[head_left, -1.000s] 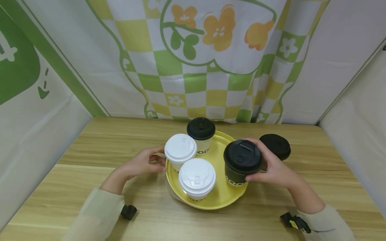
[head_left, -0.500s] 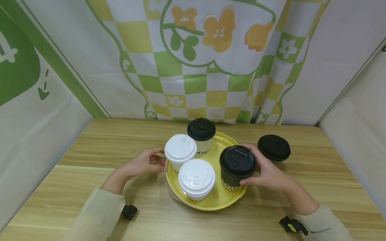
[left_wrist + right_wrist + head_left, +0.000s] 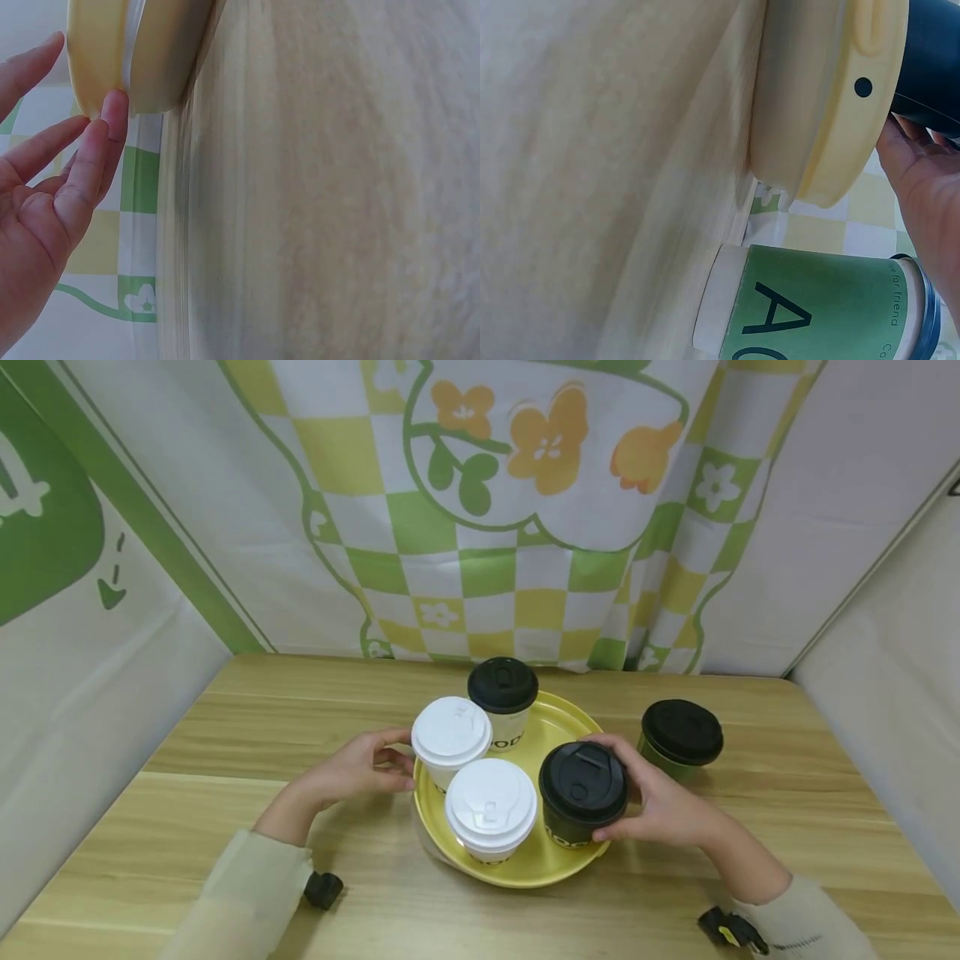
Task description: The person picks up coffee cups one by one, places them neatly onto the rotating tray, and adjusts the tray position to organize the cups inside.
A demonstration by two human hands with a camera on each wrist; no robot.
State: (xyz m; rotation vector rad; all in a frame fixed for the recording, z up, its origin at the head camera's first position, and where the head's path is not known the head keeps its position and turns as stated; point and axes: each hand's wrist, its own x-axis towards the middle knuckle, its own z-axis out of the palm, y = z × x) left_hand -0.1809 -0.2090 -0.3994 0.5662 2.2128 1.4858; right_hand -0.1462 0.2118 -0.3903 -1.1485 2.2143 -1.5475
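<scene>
My right hand [image 3: 663, 802] grips a dark paper coffee cup [image 3: 583, 793] with a black lid, over the front right of a round yellow tray [image 3: 542, 866]. Fingertips of my left hand [image 3: 352, 772] touch the tray's left edge, fingers loosely extended; the left wrist view shows them against the yellow rim [image 3: 97, 60]. On the tray stand two white-lidded cups, one at the left [image 3: 452, 732] and one at the front [image 3: 491, 806]. Behind them is a pale cup with a black lid [image 3: 503, 687].
A green cup [image 3: 817, 307] with a black lid stands upright on the wooden table [image 3: 247, 727], right of the tray, behind my right hand. At the table's back edge hangs a checked curtain [image 3: 487, 577]. White fabric walls rise on both sides.
My right hand has moved the dark cup a little left and toward the front of the tray. More of the green cup now shows. The left hand stays at the rim.
</scene>
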